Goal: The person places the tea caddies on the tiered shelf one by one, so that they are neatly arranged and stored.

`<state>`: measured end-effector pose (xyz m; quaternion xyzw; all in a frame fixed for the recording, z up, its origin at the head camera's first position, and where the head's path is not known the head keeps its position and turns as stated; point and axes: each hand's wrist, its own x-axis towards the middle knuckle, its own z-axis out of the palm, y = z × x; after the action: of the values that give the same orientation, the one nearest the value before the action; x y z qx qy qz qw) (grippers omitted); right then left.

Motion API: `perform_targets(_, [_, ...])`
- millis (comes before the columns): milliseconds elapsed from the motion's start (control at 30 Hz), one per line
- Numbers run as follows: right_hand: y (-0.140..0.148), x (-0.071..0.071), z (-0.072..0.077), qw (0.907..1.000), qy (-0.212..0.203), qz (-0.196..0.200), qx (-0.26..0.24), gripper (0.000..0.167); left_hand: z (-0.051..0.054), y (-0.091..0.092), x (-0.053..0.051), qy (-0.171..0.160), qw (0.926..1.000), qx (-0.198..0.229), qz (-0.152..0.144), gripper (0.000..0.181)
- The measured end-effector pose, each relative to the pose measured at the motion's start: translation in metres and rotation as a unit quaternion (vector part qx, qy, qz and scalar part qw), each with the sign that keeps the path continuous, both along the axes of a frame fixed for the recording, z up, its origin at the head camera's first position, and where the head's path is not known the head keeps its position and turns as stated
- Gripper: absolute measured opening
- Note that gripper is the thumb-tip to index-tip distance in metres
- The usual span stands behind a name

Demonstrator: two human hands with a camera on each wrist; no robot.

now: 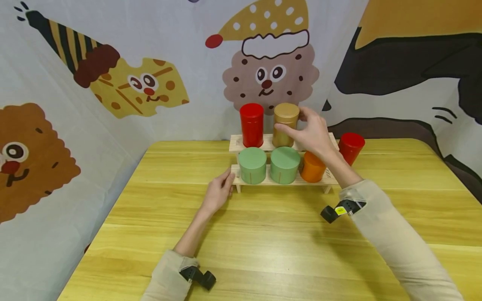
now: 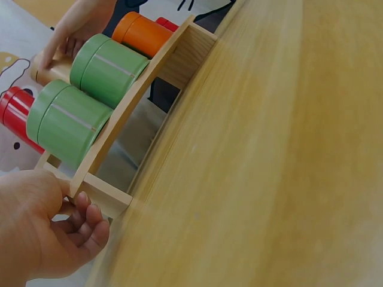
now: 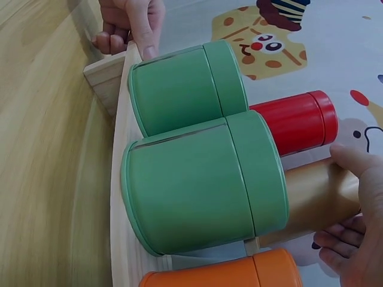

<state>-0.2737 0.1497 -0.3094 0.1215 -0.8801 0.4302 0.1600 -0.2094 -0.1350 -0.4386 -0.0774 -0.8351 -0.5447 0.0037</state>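
Note:
A two-tier wooden rack [image 1: 268,179] stands on the table. My right hand [image 1: 314,129] grips a gold tin [image 1: 287,113] on the upper tier, thumb on one side and fingers on the other. Beside it stands a tall red tin [image 1: 252,125]. Two squat green tins [image 1: 252,166] and an orange tin [image 1: 312,168] fill the lower tier. My left hand [image 1: 218,193] pinches the left end of the lower tier, and the left wrist view shows its thumb and fingers at the wooden board [image 2: 99,156]. Part of the gold tin is covered by my right hand.
Another red tin [image 1: 352,147] is at the right of the rack, partly hidden by my right forearm. A cloth backdrop [image 1: 188,25] with cartoon figures hangs directly behind the table [image 1: 241,242]. Both wrists carry black strapped cameras.

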Motion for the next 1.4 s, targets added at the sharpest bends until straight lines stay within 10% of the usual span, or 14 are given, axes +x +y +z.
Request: perform_targets(1400, [0.101,0.027,-0.022,0.9942,0.024,-0.097,0.041,0.068,-0.001,-0.002,-0.001,0.006,0.9999,-0.008,-0.004,0.052])
